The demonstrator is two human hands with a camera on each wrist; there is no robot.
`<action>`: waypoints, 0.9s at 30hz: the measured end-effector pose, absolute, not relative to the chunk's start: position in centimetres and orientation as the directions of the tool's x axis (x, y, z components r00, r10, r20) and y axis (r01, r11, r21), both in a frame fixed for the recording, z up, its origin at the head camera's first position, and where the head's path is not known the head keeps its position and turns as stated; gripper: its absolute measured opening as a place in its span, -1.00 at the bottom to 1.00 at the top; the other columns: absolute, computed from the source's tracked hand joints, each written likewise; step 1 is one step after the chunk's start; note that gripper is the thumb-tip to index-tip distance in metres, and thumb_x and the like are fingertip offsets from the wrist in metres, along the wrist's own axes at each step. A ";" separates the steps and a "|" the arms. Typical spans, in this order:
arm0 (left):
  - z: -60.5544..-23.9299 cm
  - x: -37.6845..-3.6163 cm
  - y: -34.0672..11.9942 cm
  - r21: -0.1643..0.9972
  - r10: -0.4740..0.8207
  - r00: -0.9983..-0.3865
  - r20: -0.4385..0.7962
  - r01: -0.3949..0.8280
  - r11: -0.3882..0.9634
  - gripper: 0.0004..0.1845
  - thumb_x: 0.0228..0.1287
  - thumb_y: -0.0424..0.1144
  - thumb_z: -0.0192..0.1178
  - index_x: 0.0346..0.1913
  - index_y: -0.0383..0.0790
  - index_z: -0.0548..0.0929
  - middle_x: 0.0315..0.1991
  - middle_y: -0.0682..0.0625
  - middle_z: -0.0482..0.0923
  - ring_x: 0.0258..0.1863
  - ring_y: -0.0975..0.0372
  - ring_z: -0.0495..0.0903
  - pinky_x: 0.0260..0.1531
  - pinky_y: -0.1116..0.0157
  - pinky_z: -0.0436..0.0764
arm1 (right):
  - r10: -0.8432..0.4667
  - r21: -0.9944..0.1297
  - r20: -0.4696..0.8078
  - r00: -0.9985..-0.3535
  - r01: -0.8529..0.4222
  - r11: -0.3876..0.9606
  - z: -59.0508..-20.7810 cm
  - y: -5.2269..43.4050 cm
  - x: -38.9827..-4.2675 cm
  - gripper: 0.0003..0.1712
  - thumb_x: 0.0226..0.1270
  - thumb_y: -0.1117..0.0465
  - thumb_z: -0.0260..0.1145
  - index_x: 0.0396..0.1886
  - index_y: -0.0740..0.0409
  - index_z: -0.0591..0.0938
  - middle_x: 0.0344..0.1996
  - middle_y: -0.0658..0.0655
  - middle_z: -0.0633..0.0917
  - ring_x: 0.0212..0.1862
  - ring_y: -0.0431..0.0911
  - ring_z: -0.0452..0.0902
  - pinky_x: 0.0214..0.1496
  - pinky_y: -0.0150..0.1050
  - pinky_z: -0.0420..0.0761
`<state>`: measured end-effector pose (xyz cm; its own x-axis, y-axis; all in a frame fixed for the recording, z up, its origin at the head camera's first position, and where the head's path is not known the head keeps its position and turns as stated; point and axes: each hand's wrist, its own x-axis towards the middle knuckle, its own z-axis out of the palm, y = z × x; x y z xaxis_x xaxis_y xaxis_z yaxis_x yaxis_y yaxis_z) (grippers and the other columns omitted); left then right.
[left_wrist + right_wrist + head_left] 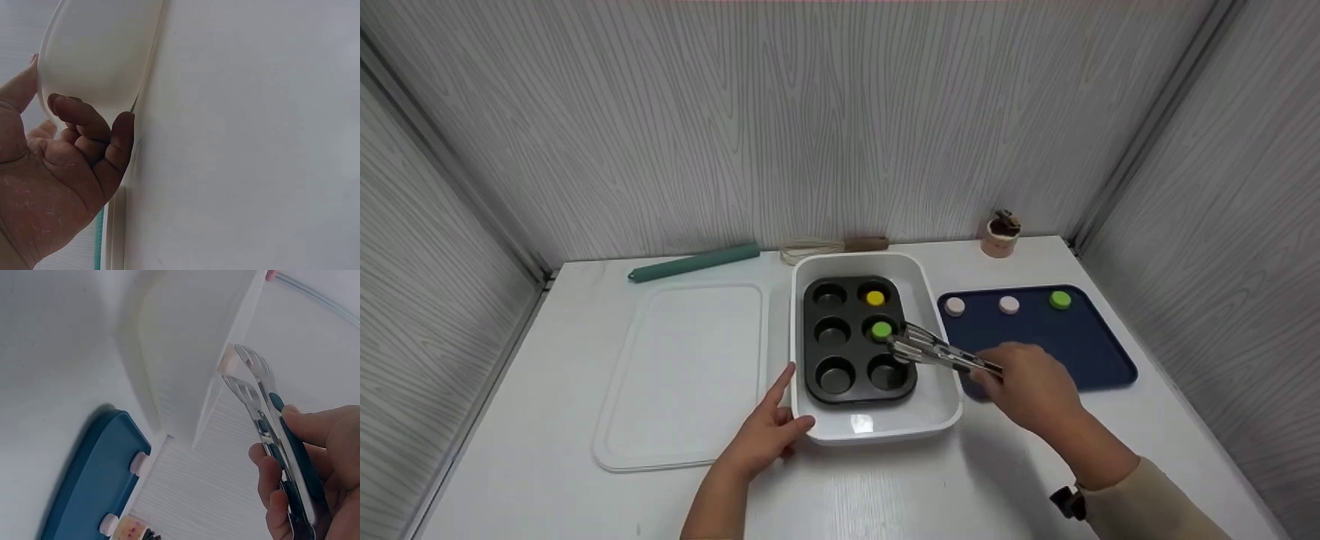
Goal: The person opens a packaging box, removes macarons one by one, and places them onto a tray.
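Right hand (palm hidden) around tongs

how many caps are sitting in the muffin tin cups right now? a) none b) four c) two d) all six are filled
c: in the head view the muffin tin inside the white tub has a yellow cap in the back right cup and a green cap in the middle right cup, at the tips of the tongs held by the right hand; the other four cups look empty.
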<state>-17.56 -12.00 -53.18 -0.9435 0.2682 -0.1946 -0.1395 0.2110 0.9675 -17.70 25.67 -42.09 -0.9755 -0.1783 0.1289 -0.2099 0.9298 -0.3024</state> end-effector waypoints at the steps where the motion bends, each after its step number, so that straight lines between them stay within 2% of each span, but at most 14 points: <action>1: -53.2 -17.6 -12.0 0.968 0.269 -0.944 -0.192 -0.137 0.212 0.01 0.46 -0.22 0.37 0.76 0.05 -0.06 -0.49 -0.01 0.54 -0.54 0.17 0.44 -0.47 0.23 0.49 | -0.175 -0.307 0.134 -0.975 -0.209 0.929 -41.9 25.9 -17.6 -0.86 0.41 0.15 0.50 -0.13 0.08 0.85 -0.38 -0.01 0.68 -0.43 -0.15 0.48 -0.43 -0.14 0.50; 7: -53.2 -17.6 -12.0 0.966 0.271 -0.943 -0.194 -0.137 0.218 0.02 0.46 -0.22 0.37 0.76 0.05 -0.06 -0.49 0.00 0.52 -0.53 0.16 0.44 -0.46 0.23 0.51 | -0.154 -0.319 0.171 -0.973 -0.202 0.926 -40.8 28.2 -16.8 -0.81 0.41 0.15 0.51 -0.09 0.13 0.84 -0.36 0.01 0.68 -0.45 -0.14 0.47 -0.45 -0.14 0.46; 11: -53.2 -17.6 -12.0 0.968 0.275 -0.943 -0.189 -0.133 0.211 0.02 0.46 -0.22 0.37 0.76 0.05 -0.06 -0.49 -0.03 0.52 -0.53 0.16 0.44 -0.46 0.22 0.50 | -0.126 -0.319 0.193 -0.973 -0.183 0.930 -40.5 29.9 -16.2 -0.75 0.41 0.14 0.51 -0.03 0.18 0.83 -0.28 0.10 0.73 -0.41 -0.11 0.53 -0.44 -0.10 0.49; 17: -53.2 -17.6 -12.0 0.967 0.268 -0.943 -0.196 -0.141 0.214 0.02 0.46 -0.20 0.37 0.76 0.07 -0.06 -0.48 -0.04 0.53 -0.54 0.16 0.43 -0.47 0.23 0.49 | -0.088 -0.308 0.178 -0.980 -0.140 0.941 -40.4 31.9 -15.6 -0.67 0.45 0.12 0.48 0.05 0.25 0.81 -0.10 0.28 0.77 -0.24 0.08 0.70 -0.30 0.07 0.63; 27: -52.9 -17.5 -11.7 0.967 0.264 -0.942 -0.205 -0.153 0.205 0.01 0.46 -0.23 0.36 0.76 0.06 -0.07 -0.49 -0.02 0.53 -0.56 0.16 0.43 -0.47 0.22 0.50 | -0.045 -0.282 0.139 -0.989 -0.083 0.956 -41.8 34.7 -14.8 -0.60 0.45 0.13 0.47 0.10 0.35 0.77 -0.02 0.41 0.74 -0.07 0.34 0.72 -0.25 0.19 0.67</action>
